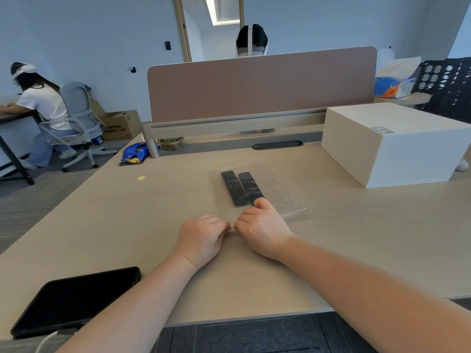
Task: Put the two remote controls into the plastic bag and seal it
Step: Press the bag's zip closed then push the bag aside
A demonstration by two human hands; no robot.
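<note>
Clear thin film of the limp plastic zip bag [270, 192] is being pinched at its near mouth edge by left hand [201, 238] and right hand [262, 231], fingers closed; two slim black remote controls [240, 187], likely light and rigid, are lying inside on the pale wooden desk [127, 225].

A pale box [397, 146] sat on the desk [127, 225] at right. A black phone [76, 301] lay near left, a blue snack packet [135, 152] beyond.
</note>
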